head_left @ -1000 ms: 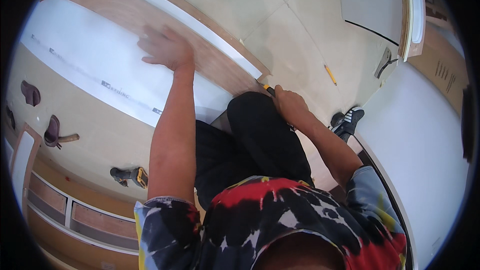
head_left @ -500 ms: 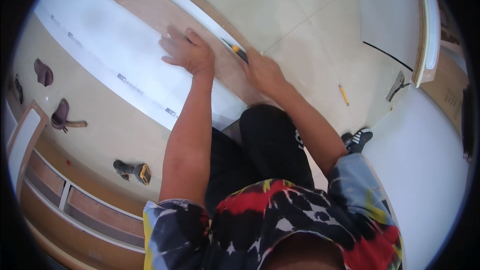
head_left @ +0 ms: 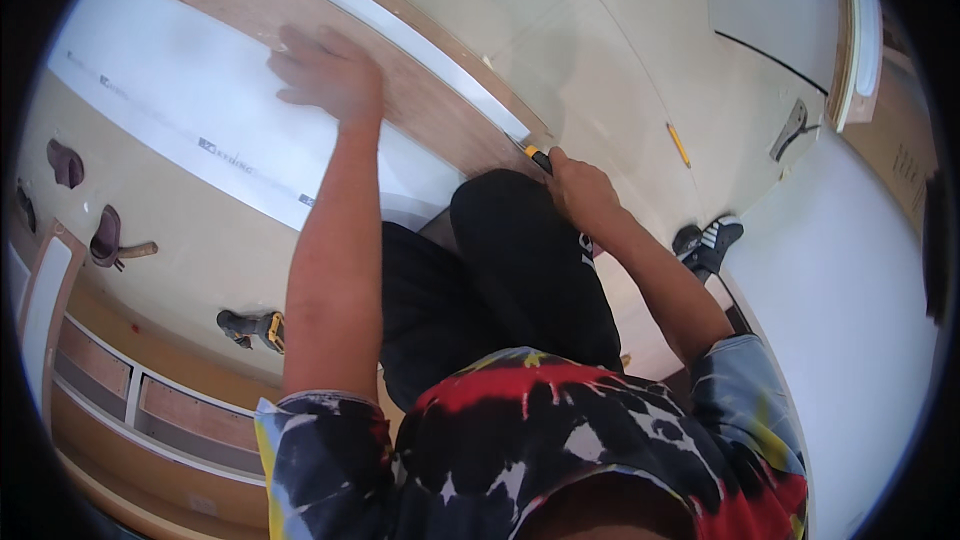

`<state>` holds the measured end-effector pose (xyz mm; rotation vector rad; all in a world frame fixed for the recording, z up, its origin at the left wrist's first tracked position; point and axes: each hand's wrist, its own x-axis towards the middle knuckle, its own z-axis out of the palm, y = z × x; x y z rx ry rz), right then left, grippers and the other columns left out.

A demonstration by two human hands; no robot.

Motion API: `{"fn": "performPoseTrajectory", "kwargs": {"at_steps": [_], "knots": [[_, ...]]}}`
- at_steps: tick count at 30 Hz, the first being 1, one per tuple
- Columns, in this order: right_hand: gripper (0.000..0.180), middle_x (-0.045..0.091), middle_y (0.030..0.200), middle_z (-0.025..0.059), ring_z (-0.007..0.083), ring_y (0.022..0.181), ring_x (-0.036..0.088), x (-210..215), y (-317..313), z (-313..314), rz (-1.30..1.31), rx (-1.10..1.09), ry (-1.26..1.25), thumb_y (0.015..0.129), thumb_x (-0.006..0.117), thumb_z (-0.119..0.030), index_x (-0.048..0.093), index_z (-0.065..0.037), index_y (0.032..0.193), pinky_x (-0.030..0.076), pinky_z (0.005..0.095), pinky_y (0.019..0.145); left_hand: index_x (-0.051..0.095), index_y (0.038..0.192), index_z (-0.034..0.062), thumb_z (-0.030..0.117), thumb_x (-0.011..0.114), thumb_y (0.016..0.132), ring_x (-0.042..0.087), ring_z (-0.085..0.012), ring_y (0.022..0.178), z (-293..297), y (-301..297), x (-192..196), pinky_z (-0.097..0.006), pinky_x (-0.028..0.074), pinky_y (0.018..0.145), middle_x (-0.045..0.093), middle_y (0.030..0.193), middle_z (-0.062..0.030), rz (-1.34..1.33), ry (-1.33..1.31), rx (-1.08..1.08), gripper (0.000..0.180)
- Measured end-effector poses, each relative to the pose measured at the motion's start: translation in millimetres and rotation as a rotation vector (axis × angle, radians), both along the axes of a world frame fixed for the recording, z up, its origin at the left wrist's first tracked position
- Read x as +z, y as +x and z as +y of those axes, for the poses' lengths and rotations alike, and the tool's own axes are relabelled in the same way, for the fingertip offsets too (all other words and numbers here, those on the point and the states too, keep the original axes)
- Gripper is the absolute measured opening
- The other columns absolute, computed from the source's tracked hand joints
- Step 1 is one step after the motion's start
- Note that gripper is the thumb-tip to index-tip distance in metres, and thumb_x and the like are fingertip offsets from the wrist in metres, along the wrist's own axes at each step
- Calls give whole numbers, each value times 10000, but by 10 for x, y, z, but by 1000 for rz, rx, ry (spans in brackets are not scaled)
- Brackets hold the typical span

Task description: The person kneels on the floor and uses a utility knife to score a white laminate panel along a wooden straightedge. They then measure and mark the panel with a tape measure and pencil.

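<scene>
A long panel (head_left: 200, 50) covered in white film lies across my lap, with a bare brown wooden strip (head_left: 430, 110) and a narrow white strip (head_left: 385, 30) along its far side. My left hand (head_left: 335, 75), slightly blurred, spreads its fingers over the brown strip and the white film. Closed around a yellow-and-black utility knife (head_left: 540, 157) is my right hand (head_left: 585, 190). The knife's thin tip points at the near right end of the white strip, by my knee. Whether the blade touches the strip I cannot tell.
On the tiled floor to the right lie a yellow pencil (head_left: 679, 145) and a dark-edged metal tool (head_left: 790, 132). A cordless drill (head_left: 255, 328), a hammer (head_left: 135, 251) and brown slippers (head_left: 66, 163) lie left. A partitioned cabinet frame (head_left: 180, 410) stands lower left; white panels (head_left: 840, 320) stand right.
My right hand has drawn the knife along the white strip toward me, down to its near end. My left hand has shifted left over the panel. The whole view has also moved slightly.
</scene>
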<state>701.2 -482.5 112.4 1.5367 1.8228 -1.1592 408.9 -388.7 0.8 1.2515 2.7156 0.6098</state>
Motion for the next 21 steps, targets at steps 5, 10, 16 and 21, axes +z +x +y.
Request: {"fn": "performPoseTrajectory", "kwargs": {"at_steps": [5, 10, 16, 21], "knots": [[207, 669, 801, 230, 414, 783, 678, 56, 270, -241, -59, 28, -45, 942, 561, -182, 490, 5, 999, 537, 507, 687, 369, 1448, 28, 407, 397, 999, 411, -417, 1260, 66, 29, -5, -660, 147, 1096, 400, 1347, -265, 4, -8, 9, 587], [222, 661, 779, 233, 429, 743, 666, 231, 634, -657, -69, -30, -29, 962, 556, -205, 482, 4, 977, 530, 506, 648, 324, 1462, 22, 384, 387, 1009, 359, -415, 1303, 15, 49, 82, -657, 135, 1108, 397, 1362, -268, -43, -61, 1, 584], [273, 641, 770, 254, 449, 739, 648, 311, 30, 86, 57, -208, 194, 973, 557, -268, 490, -3, 979, 506, 532, 651, 262, 1503, 10, 346, 353, 1036, 258, -437, 1397, 70, 54, 294, -680, 119, 1117, 361, 1431, -294, -141, -153, 8, 583], [274, 655, 806, 250, 452, 774, 651, -184, -356, 382, 133, -83, 155, 970, 553, -264, 505, 1, 1017, 508, 536, 691, 285, 1511, 22, 352, 359, 1031, 257, -451, 1396, 44, -2, 89, -676, 109, 1120, 347, 1437, -311, -97, -89, 3, 587]]}}
